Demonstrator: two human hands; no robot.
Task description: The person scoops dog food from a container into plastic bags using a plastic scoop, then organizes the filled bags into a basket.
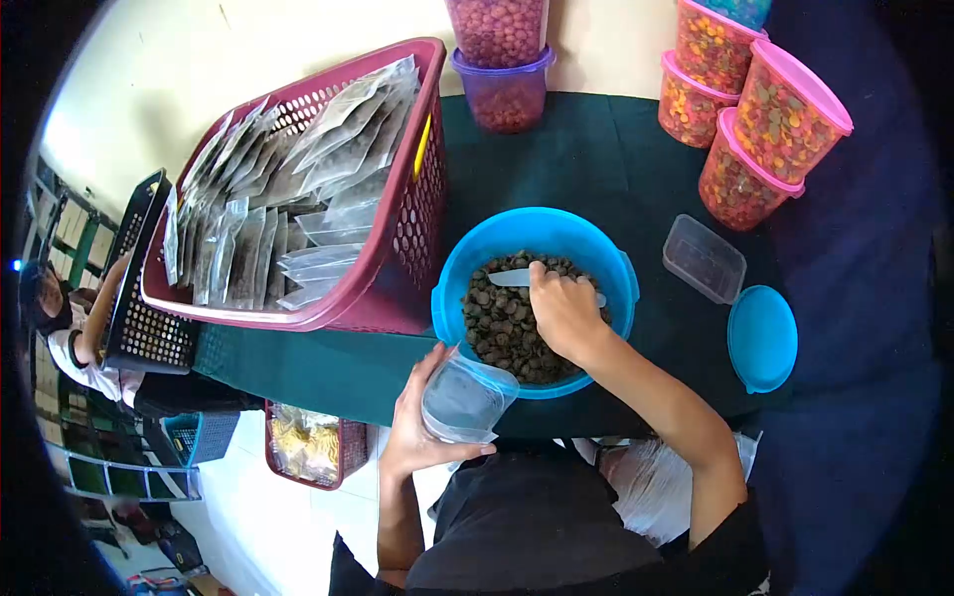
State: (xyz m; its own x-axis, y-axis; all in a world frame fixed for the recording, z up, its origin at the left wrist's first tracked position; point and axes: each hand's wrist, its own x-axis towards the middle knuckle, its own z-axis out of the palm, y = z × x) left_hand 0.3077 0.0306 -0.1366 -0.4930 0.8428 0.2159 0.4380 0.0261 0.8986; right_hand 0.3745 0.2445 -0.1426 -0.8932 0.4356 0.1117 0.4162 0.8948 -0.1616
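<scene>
A round blue tub (447, 288) on the dark green cloth holds many small dark brown pieces (517, 333). My right hand (564, 306) is closed over a pale scoop (510, 278) whose end rests among the pieces. Left of the tub's front rim, my left hand (415, 422) holds a clear plastic bag (465, 397) upright, its opening toward the tub; no pieces can be made out in it.
A maroon basket (397, 238) full of filled bags stands left. Lidded containers (504, 94) (750, 159) stand at the back. A clear box (704, 260) and blue lid (762, 338) lie right. Another person (84, 348) is far left. A small basket (316, 447) sits below.
</scene>
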